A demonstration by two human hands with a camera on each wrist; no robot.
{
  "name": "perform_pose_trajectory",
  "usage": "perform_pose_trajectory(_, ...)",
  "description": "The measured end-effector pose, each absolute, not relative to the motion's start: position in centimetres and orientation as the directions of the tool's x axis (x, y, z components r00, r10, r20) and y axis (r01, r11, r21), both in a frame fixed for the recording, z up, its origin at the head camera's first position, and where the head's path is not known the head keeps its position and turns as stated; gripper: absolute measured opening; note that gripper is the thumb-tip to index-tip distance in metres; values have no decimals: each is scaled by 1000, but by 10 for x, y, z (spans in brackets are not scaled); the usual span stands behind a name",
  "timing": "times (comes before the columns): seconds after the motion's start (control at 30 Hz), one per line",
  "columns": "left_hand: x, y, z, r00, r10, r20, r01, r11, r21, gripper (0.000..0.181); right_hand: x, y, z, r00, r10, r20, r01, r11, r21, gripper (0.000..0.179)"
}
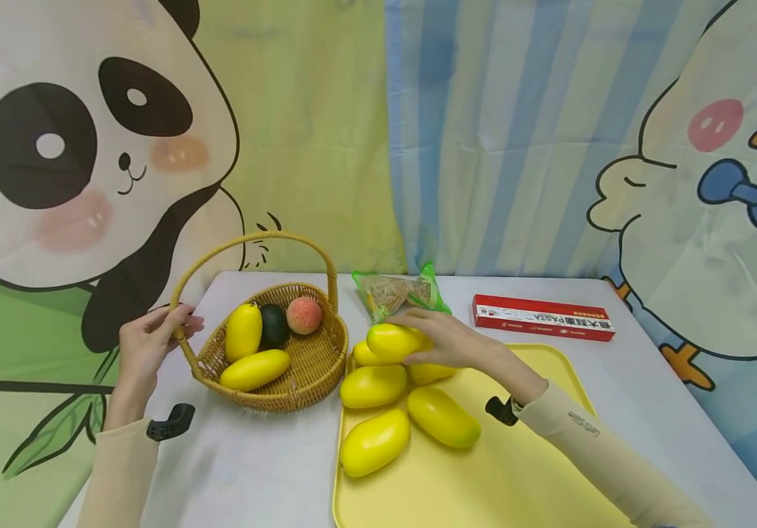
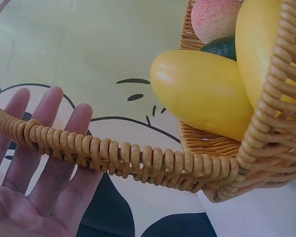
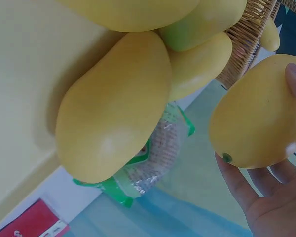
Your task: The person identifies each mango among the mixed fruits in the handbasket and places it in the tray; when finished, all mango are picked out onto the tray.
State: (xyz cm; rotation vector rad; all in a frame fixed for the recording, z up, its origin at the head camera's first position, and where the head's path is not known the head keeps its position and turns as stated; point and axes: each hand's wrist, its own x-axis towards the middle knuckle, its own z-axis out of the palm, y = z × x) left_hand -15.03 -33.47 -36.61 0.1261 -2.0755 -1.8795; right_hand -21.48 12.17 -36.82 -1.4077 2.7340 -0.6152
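Note:
In the head view, my left hand [image 1: 144, 348] holds the handle [image 1: 183, 341] of a wicker basket [image 1: 315, 378] at its left side. The left wrist view shows the fingers [image 2: 47, 133] extended behind the handle, with the thumb at the frame's edge. Inside the basket lie two yellow mangoes [image 1: 254, 370], a dark green fruit [image 1: 274, 326] and a peach [image 1: 304, 315]. My right hand [image 1: 447, 337] grips another mango [image 3: 259, 111] above the far left part of a yellow tray [image 1: 517, 455]. Several mangoes [image 1: 375, 442] sit on that tray, partly hidden under the hand.
Behind the tray lies a clear, green-edged bag [image 1: 388, 293] of brownish contents. A red pasta box [image 1: 543, 317] lies to its right. The white table [image 1: 240, 469] backs onto a printed curtain [image 1: 326, 147] with a panda and a white bird.

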Motion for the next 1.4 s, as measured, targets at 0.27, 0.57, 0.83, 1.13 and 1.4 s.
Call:
perform_pose_trajectory(0.27,-149,-335,-367,-941,-288,178,148,123,981,23,-209,139,-371,-660,-739,137,-728,583,-360,64)
perform_pose_trajectory(0.57,-148,-333,-364,-938,-291,190,155,138,978,20,-207,163,-377,-704,-699,129,-691,630,-354,65)
perform_pose_trajectory(0.83,-147,-332,-362,-933,-299,198,162,143,976,24,-207,183,-380,-738,-660,139,-659,660,-361,65)
perform_pose_trajectory(1.13,-147,-332,-363,-937,-290,194,160,136,978,26,-211,211,-390,-788,-600,137,-606,717,-346,63)
perform_pose_trajectory(1.4,-149,-333,-363,-938,-294,183,150,133,980,21,-211,238,-400,-820,-561,115,-560,745,-361,62)
